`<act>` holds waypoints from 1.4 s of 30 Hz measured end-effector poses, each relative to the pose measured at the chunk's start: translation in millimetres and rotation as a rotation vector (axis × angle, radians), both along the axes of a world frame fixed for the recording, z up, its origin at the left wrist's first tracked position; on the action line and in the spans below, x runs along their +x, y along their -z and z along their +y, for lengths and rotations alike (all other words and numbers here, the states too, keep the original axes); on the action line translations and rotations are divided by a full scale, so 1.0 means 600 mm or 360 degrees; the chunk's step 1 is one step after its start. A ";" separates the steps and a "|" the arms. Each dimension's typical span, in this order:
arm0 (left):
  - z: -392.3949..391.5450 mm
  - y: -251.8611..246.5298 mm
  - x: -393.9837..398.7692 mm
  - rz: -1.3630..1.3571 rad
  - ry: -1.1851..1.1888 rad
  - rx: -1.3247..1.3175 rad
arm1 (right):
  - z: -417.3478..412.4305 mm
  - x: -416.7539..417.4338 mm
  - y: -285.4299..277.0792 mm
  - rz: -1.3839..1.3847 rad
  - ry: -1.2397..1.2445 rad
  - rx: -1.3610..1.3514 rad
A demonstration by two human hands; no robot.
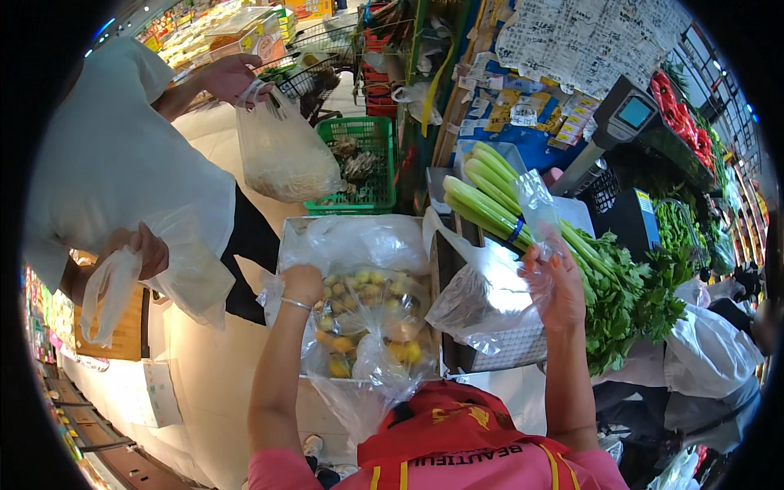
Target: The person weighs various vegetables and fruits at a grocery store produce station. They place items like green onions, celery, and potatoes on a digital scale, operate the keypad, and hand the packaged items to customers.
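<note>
My left hand (302, 283), with a bangle at the wrist, is closed at the left edge of a white box (433, 306), on clear plastic. In the box lies a clear plastic bag of small yellow-green fruit (361, 291). My right hand (560, 288) holds a small piece of clear plastic film (540, 208) up between thumb and fingers. Behind it a bunch of celery (490, 190), bound with blue tape, lies across a weighing scale (576, 211). Just left of my right hand a clear plastic bag (478, 294) rests over a white mesh-patterned container.
At the left stands a person (141, 159) holding a knotted plastic bag (285, 147) and another bag (196, 269). A green crate (392, 162) lies beyond the box. The scale's display (634, 113) and red peppers (680, 122) are at upper right. Another person (710, 349) is at far right.
</note>
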State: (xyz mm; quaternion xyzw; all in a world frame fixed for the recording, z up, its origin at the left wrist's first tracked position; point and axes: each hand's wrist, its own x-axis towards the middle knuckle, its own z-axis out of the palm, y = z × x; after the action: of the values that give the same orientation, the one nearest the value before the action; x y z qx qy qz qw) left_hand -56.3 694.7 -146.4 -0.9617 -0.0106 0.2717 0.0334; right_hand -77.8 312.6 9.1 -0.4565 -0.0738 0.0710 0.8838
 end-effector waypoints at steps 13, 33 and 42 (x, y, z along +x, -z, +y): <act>-0.209 -0.244 -0.050 -0.0358 0.0008 -0.2407 | -0.034 0.026 -0.018 -0.0413 0.0926 -0.0930; -0.278 -0.242 -0.149 0.0232 -0.0305 -0.2633 | -0.009 -0.024 0.097 -0.0537 -0.0050 -0.0778; -0.334 -0.216 -0.132 -0.0802 -0.0265 -0.2273 | 0.006 -0.081 0.036 -0.0426 -0.0176 -0.0774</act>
State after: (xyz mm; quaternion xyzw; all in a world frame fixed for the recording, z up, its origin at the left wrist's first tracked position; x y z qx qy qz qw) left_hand -135.6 494.5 -16.6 -0.7788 0.0879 -0.0135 -0.6210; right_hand -126.4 316.3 -12.7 -0.6558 -0.1952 0.0738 0.7255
